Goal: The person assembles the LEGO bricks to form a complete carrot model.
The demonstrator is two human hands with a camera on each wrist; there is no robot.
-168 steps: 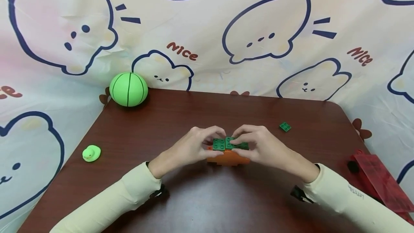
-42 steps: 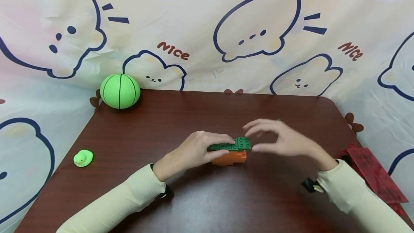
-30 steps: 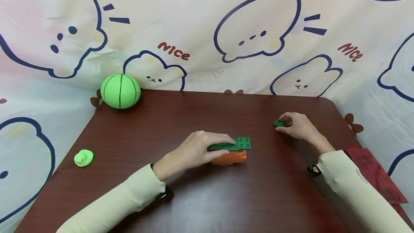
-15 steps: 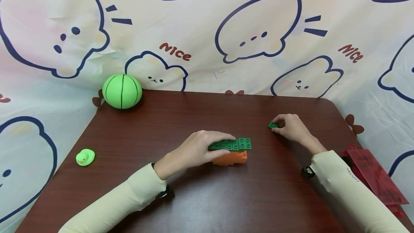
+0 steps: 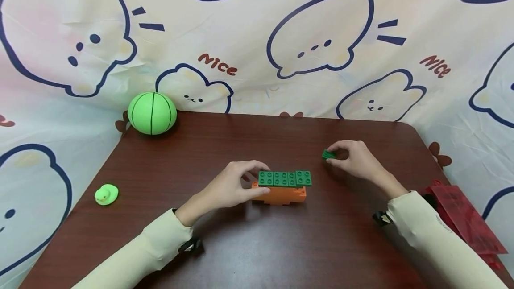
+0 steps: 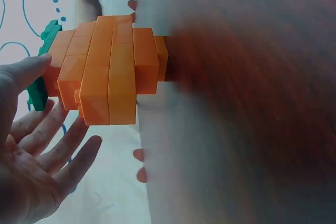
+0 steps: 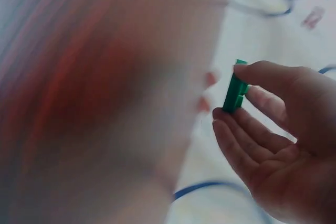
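Observation:
An orange toy-brick build (image 5: 285,195) stands on the table in the head view, with a row of green bricks (image 5: 277,178) along its top. The rightmost green brick sits slightly raised. My left hand (image 5: 226,186) is at the build's left end, thumb in front and fingers behind. In the left wrist view, the thumb tip (image 6: 39,66) overlaps the build's (image 6: 107,72) upper edge, while the fingers spread out fairly straight. Right of the build, my right hand (image 5: 357,159) pinches a small green brick (image 7: 235,85) between thumb and fingertips, its studs facing the palm.
A green ball (image 5: 152,113) stands at the table's far left corner. Nearer, on the left, lies a light green toy duck (image 5: 106,194). Red translucent pieces (image 5: 467,217) are at the right edge. A patterned cloth (image 5: 249,35) hangs behind the table.
My right hand has reached out, picked up the small green brick and carried it leftward. My left hand has slid left off the green row, uncovering its studs.

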